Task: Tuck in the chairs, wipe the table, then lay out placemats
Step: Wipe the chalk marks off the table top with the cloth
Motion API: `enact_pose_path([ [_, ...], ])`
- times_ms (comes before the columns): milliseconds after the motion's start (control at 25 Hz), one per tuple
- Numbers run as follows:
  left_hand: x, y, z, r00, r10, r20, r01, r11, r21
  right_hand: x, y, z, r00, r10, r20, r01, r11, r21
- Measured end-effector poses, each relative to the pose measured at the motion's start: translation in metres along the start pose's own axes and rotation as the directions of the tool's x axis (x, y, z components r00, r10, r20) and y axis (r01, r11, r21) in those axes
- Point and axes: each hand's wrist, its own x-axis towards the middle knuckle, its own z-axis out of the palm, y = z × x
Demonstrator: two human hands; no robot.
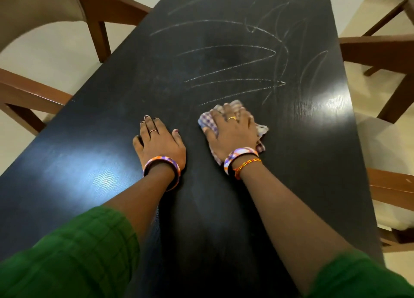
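Observation:
A long black table (pixel 224 208) runs away from me, with white chalk scribbles (pixel 235 67) across its far half. My right hand (pixel 234 131) presses flat on a purple-and-white checked cloth (pixel 262 131) in the table's middle, just below the lowest scribble. My left hand (pixel 159 141) lies flat on the bare tabletop beside it, fingers spread, holding nothing. Both wrists wear bangles, and green sleeves cover my upper arms.
Wooden chairs with pale cushions stand along both long sides: two on the left (pixel 112 9) (pixel 24 91), two on the right (pixel 380 51) (pixel 392 190). Pale floor shows around the table. Light glares on the tabletop at left and right.

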Motion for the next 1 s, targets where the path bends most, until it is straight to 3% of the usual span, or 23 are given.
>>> enact_pose_path([
  [80,0.000,0.000,-0.001,1.000,0.001,-0.004,-0.001,1.000,-0.005,-0.005,0.013,-0.002,0.998,-0.055,-0.009,0.055,0.998,-0.006],
  [120,0.000,0.000,-0.001,1.000,0.002,-0.004,-0.002,1.000,-0.003,-0.004,0.034,-0.007,0.999,0.003,-0.049,-0.004,1.000,-0.008],
  [200,0.000,0.001,0.000,1.000,0.002,-0.009,-0.002,1.000,0.006,0.000,0.086,-0.018,0.966,0.239,-0.098,-0.242,0.970,-0.018],
  [320,0.001,0.002,0.000,1.000,-0.003,-0.020,0.003,1.000,0.014,0.010,0.122,-0.034,0.837,0.540,-0.087,-0.540,0.841,0.016],
  [400,0.001,0.002,0.000,1.000,-0.005,-0.014,0.005,1.000,0.017,0.019,0.095,-0.031,0.845,0.532,-0.058,-0.531,0.847,0.030],
  [520,0.001,0.001,0.000,1.000,-0.007,-0.012,0.007,1.000,0.015,0.019,0.022,-0.014,0.982,0.174,0.074,-0.176,0.984,0.022],
  [600,0.001,0.001,-0.001,1.000,-0.002,-0.009,0.002,1.000,0.005,0.013,0.000,-0.007,0.997,-0.001,0.081,0.000,1.000,0.010],
  [640,0.001,0.001,-0.001,1.000,0.000,-0.011,0.000,1.000,0.004,0.015,0.008,-0.010,0.998,-0.002,0.070,0.002,1.000,-0.001],
  [760,0.001,0.000,0.000,1.000,0.000,-0.019,0.000,1.000,0.009,0.027,0.078,-0.028,0.965,0.257,0.053,-0.256,0.966,-0.025],
  [880,0.001,0.001,0.002,1.000,0.001,-0.026,0.000,1.000,0.016,0.027,0.145,-0.048,0.836,0.547,0.047,-0.548,0.837,-0.005],
  [920,0.002,0.001,0.002,1.000,-0.001,-0.028,0.001,1.000,0.017,0.027,0.147,-0.049,0.810,0.585,0.035,-0.585,0.811,-0.004],
  [1000,0.002,0.000,0.002,1.000,-0.004,-0.026,0.004,1.000,0.020,0.028,0.118,-0.043,0.845,0.534,0.030,-0.534,0.845,0.001],
])
